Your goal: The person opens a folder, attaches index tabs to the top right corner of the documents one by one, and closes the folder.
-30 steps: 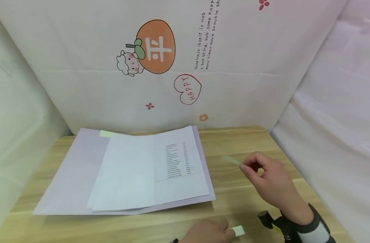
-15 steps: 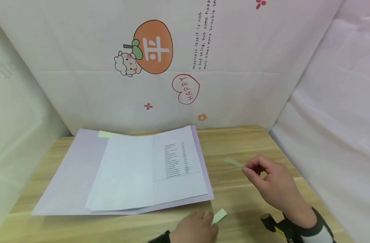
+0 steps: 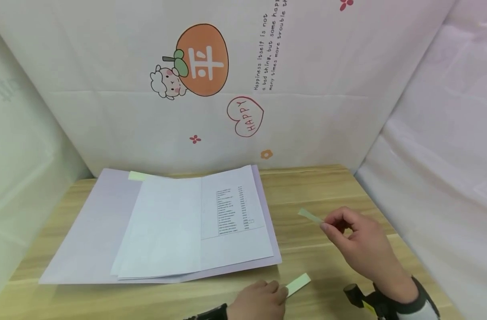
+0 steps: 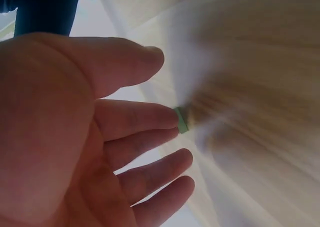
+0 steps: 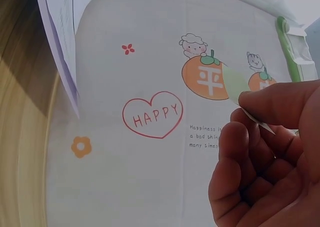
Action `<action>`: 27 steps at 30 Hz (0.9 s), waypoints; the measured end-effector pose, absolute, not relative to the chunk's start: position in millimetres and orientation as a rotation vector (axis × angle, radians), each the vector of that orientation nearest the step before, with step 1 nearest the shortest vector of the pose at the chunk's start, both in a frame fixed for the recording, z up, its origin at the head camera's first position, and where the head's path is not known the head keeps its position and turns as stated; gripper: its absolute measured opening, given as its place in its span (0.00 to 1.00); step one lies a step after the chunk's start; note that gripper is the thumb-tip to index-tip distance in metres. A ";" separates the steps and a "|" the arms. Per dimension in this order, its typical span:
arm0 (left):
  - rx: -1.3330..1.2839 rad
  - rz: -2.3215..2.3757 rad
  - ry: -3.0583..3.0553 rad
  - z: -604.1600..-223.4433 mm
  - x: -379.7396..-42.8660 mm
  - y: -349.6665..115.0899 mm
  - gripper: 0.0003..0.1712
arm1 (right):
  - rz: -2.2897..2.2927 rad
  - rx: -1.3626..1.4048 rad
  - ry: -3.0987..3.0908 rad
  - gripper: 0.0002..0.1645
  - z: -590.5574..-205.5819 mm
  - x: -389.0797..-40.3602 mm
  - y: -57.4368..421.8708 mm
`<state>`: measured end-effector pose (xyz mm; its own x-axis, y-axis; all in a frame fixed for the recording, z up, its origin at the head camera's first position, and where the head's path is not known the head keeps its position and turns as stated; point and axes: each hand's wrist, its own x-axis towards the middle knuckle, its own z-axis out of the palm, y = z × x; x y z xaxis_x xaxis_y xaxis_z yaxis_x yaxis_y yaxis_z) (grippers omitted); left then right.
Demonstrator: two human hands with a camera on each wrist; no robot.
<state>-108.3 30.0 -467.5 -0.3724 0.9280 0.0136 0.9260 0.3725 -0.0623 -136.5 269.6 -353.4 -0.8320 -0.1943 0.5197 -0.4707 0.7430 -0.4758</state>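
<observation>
My right hand [image 3: 365,244] pinches a pale green sticky note strip [image 3: 309,214] between thumb and forefinger, held above the table. The strip [image 5: 235,82] sticks out past the thumb in the right wrist view. Low in the head view, my left hand [image 3: 259,300] is at the table, its fingertips at one end of a small pad of green sticky notes [image 3: 298,283]. The left wrist view has the thumb apart from fairly straight fingers [image 4: 137,119], with the pad [image 4: 182,120] at their tips. An open lilac folder [image 3: 87,231] with white sheets [image 3: 163,226] lies to the left.
A green sticky tab [image 3: 137,176] shows at the top edge of the papers. The right-hand sheet carries a printed table [image 3: 231,211]. White printed cloth [image 3: 315,80] stands behind and at the sides of the wooden table [image 3: 307,182].
My left hand moved from under the pad's end to beside it; the pad now lies on the table, its fingers loosened. The right hand shifted slightly, still pinching the sticky note strip.
</observation>
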 end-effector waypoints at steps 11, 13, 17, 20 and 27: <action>-1.664 0.292 -2.853 -453.7 -119.8 98.5 0.32 | 0.864 0.488 -2.521 0.10 -360.5 -138.2 269.9; -1.640 0.308 -2.883 -451.9 -123.3 111.5 0.28 | 0.857 0.482 -2.520 0.10 -361.9 -138.6 271.2; -1.553 0.331 -2.949 -449.5 -128.8 134.4 0.19 | 0.843 0.468 -2.517 0.10 -362.8 -139.1 273.9; -1.537 0.316 -3.032 -447.4 -136.3 146.9 0.18 | 0.841 0.447 -2.527 0.10 -362.3 -138.4 274.6; -1.516 0.434 -3.062 -461.0 -151.0 162.3 0.19 | 0.857 0.408 -2.556 0.06 -362.1 -142.3 283.9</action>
